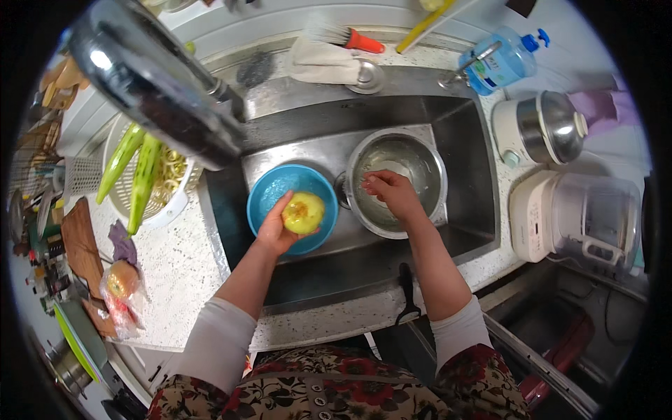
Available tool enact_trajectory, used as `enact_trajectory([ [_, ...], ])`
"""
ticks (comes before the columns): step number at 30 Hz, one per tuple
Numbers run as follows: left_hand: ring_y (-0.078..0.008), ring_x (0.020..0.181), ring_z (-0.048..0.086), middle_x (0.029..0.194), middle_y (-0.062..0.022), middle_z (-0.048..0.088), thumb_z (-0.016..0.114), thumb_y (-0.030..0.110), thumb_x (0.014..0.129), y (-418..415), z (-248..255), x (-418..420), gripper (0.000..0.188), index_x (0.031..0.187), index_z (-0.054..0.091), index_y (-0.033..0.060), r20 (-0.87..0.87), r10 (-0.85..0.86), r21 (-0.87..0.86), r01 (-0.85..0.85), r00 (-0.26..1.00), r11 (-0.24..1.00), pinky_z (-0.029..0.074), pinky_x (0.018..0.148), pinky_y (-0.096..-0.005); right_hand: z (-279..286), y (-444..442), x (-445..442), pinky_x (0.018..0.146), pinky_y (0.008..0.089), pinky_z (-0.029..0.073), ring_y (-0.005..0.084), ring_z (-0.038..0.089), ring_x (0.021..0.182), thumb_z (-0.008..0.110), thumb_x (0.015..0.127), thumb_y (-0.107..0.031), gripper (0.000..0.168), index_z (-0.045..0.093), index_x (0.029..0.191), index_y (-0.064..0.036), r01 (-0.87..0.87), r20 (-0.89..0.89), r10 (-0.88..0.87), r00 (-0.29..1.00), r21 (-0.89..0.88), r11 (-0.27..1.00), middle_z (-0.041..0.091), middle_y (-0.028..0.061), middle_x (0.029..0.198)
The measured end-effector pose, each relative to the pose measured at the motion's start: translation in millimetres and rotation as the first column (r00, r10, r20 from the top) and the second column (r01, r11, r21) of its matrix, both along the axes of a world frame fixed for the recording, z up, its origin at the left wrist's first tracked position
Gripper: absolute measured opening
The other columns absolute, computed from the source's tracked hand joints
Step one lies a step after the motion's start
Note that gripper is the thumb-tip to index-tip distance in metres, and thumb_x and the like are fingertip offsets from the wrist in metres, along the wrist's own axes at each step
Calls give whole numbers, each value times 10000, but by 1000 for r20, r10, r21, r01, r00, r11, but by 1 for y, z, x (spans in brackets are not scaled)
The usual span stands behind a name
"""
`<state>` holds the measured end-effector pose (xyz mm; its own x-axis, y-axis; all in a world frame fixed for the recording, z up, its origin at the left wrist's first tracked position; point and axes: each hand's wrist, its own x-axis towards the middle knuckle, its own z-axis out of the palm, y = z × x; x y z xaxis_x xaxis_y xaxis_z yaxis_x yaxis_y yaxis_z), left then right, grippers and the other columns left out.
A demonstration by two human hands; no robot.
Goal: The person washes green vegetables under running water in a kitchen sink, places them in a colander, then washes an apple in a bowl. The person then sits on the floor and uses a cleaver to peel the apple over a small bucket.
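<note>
In my left hand [276, 223] is a wet, round yellow-green fruit [304, 212], seemingly an apple, with a brown hollow at its visible end. It is over a blue plastic bowl [262, 191] that stands in the sink. My right hand [391, 191] hovers above a stainless steel bowl [399, 231] of water, palm partly turned away. Its fingers are curled towards the thumb. Whether something small is between them I cannot make out. Both bowls sit side by side on the steel sink floor [286, 157], with a drain [342, 190] partly visible between them.
A chrome faucet [152, 79] looms at upper left. Two long green gourds [142, 181] lie across a white colander [173, 207]. A black peeler [407, 294] rests on the front counter edge. At right stand a small steamer [541, 128] and another countertop appliance [535, 215]. An open drawer [556, 304] is at lower right.
</note>
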<state>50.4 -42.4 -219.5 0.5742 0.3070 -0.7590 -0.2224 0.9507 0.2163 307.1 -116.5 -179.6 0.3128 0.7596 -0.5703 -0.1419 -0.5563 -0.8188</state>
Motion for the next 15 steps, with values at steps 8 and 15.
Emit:
enact_trajectory([
  [8, -267, 1070, 561, 1191, -109, 543, 676, 309, 822, -6, 8, -10, 530, 1255, 438, 118, -340, -195, 377, 323, 920, 868, 477, 905, -449, -9, -11, 29, 812, 296, 424, 128, 583, 948, 569, 898, -292, 314, 614, 1137, -95, 96, -7, -98, 995, -157, 983, 651, 23, 1058],
  [15, -323, 1139, 475, 1163, -152, 517, 798, 144, 596, -16, 0, -12, 719, 1224, 459, 48, -799, 81, 599, 801, 596, 10, 407, 989, -382, -92, -22, 77, 732, 302, 444, 145, 594, 907, 612, 868, -260, 302, 614, 1115, -87, 425, 311, -358, 880, -184, 886, 656, 30, 1021],
])
